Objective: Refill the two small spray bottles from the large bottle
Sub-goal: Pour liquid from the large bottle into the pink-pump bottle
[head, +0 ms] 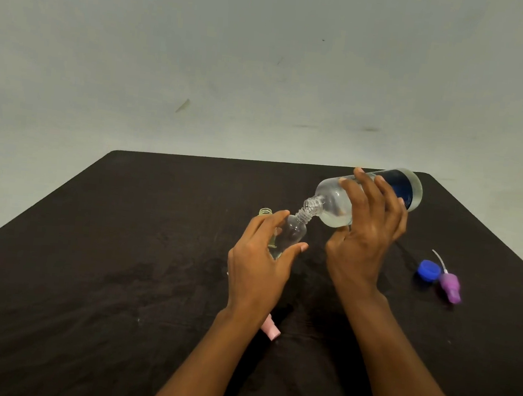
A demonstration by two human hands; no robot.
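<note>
"Right hand (367, 238), head view: what does it grasp?" asks the reader.

"It grips the large bottle (334, 202), raised above the far right part of the black table (87, 244). The long axis is slanted, with the base up and to the right and the open mouth down and to the left. Clear liquid is pooled at the shoulder."

"And the left hand (260, 262)?"

"Its fingers curl round the small clear spray bottle (293, 233), which is tilted so that its neck points up and to the right and meets the large bottle's mouth. The open neck of the second small bottle (265, 211) shows just behind the left fingers. A blue cap (428, 271) and a purple spray head (451, 287) lie together well to the right. A pink spray head (272, 329) lies under the left wrist."
</note>
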